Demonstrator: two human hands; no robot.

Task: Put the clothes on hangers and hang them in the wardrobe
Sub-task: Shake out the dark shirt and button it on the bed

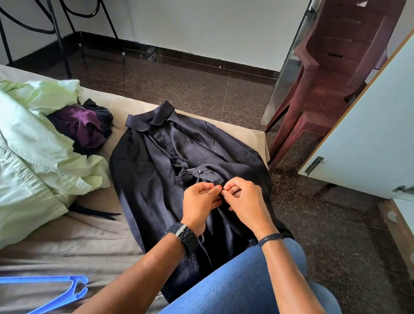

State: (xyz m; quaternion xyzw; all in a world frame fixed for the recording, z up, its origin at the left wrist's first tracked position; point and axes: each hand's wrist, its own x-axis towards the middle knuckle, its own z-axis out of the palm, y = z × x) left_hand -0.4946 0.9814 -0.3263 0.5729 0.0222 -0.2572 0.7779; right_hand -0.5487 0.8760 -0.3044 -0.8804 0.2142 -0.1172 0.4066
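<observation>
- Head view: dark shirt (pixel 164 178) flat on bed (pixel 75 240), collar away from the person, long axis running outward.
- Left hand (pixel 198 202), right hand (pixel 243 200): both pinching its placket (mid-front).
- Blue hanger (pixel 49 290): well left, nearer left hand.

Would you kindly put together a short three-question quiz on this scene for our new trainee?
1. True or false: the dark shirt lies spread on the bed.
2. What do the left hand and right hand pinch? A) the shirt's front placket B) the blue hanger C) the purple garment
3. Fill in: the hanger lies at the person's ____ side, away from the shirt.

Key: 1 true; 2 A; 3 left.
</observation>
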